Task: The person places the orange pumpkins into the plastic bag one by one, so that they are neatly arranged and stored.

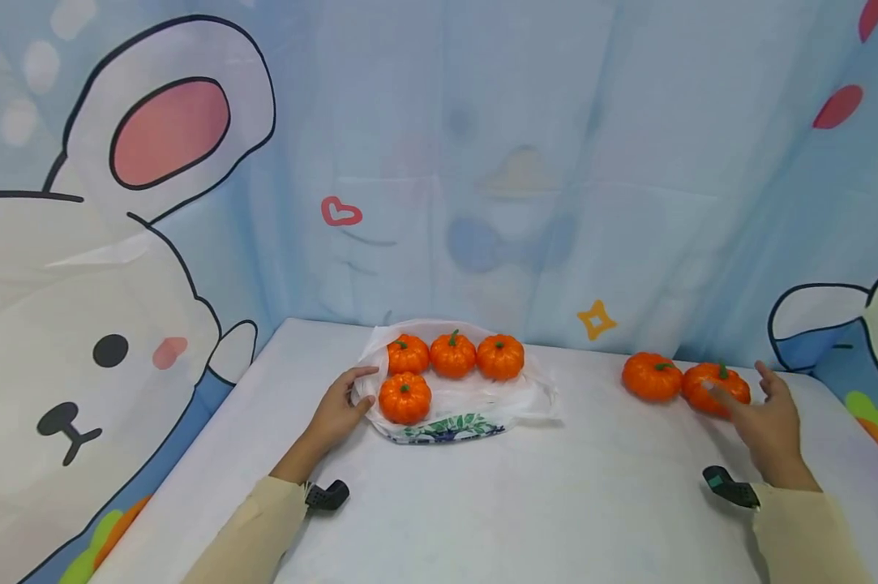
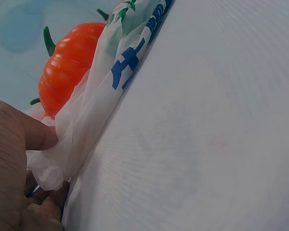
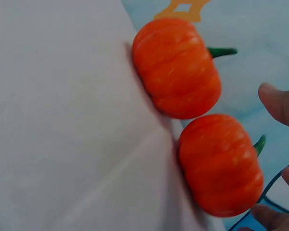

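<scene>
A white plastic bag (image 1: 475,401) with a green and blue print lies on the table, and several small orange pumpkins (image 1: 453,355) rest on or in it. My left hand (image 1: 338,412) pinches the bag's left edge between thumb and fingers; the left wrist view shows the bunched plastic (image 2: 62,149) there. On the right, two more pumpkins sit side by side, one to the left (image 1: 652,377) and one to the right (image 1: 714,389). My right hand (image 1: 770,426) is beside the right pumpkin (image 3: 220,166), fingers spread and apart from each other, holding nothing.
The white table (image 1: 555,511) runs back to a blue cartoon-print curtain (image 1: 526,268). A black wrist camera (image 1: 327,495) sits below the left hand and another black camera (image 1: 730,487) below the right.
</scene>
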A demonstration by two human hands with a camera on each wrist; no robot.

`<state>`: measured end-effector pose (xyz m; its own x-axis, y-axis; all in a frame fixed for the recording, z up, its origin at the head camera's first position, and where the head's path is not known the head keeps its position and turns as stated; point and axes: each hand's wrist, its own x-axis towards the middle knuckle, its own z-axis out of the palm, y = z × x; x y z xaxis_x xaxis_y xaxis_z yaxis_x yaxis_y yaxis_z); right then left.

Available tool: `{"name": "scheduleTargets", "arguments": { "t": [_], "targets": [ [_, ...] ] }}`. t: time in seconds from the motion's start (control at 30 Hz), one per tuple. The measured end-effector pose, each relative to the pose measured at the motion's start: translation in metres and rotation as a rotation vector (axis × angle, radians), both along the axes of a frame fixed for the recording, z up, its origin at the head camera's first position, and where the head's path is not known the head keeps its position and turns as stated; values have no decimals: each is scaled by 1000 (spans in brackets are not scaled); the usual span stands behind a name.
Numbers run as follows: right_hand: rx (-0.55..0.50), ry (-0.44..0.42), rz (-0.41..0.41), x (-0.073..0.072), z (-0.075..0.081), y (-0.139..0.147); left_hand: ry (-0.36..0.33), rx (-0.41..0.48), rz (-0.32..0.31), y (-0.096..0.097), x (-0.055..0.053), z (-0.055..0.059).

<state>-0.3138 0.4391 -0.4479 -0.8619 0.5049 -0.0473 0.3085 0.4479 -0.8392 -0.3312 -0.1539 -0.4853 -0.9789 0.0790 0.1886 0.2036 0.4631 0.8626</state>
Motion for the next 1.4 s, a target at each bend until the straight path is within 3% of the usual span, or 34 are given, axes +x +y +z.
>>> {"name": "scheduleTargets", "arguments": {
  "t": [0.17,0.4,0.53,0.77,1.07,1.4],
  "targets": [
    [-28,-12,56,-2,-14,8,-18,0,4,1,1,0],
    [7,-43,41,-6,-25,11,-14,4,-2,0,-1,-1],
    [23,-63,58,-7,-26,10,-6,11,-7,-1,-2,-1],
    [79,-97,76,-8,-27,9,-53,-7,6,0,-1,3],
    [84,-80,79,-7,-28,10,-53,-30,15,1,-2,3],
    [97,-75,24,-8,-31,10,-66,-26,22,0,-1,2]
  ]
}}
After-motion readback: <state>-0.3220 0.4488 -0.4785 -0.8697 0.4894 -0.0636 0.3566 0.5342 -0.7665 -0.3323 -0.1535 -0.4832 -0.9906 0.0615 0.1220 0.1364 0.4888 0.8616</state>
